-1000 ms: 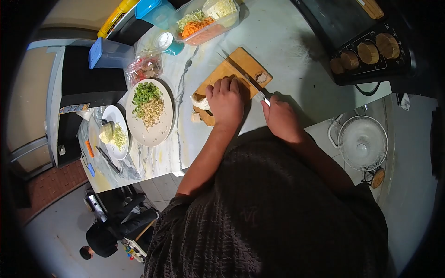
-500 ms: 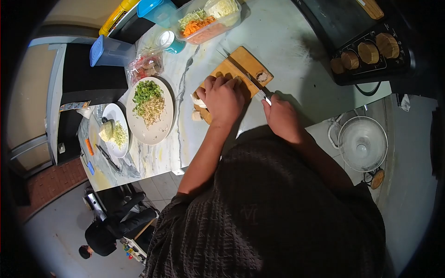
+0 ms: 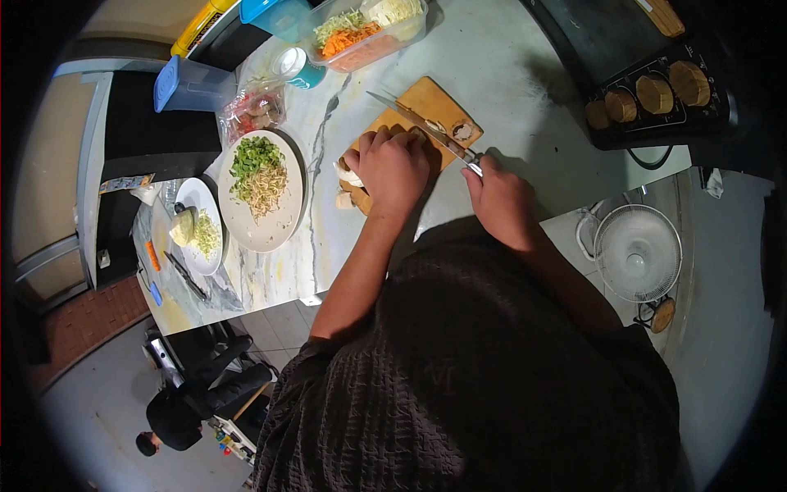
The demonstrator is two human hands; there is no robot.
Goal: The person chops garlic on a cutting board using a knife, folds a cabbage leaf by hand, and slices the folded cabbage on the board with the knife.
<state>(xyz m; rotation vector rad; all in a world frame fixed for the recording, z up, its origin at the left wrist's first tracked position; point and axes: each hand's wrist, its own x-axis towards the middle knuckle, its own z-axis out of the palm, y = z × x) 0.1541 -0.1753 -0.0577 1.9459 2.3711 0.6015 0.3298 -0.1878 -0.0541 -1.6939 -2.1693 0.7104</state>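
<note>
My right hand grips a kitchen knife by its handle, the blade slanting across the wooden cutting board. My left hand lies on the board with fingers curled down over what looks like a mushroom, mostly hidden beneath them. The blade is just beyond those fingertips. A pale mushroom slice with a brown edge lies on the board's right part, and a smaller slice is by the blade. White mushroom pieces sit at the left edge, beside my left wrist.
Left of the board are an oval plate of chopped greens and sprouts, a smaller white plate, and a plastic bag. Behind stands a vegetable tub. A black appliance is at right, a fan below. Someone sits lower left.
The knife has turned a little, its blade lying flatter, and a small slice now shows by it. My left hand stays curled on the board. The view has shifted slightly.
</note>
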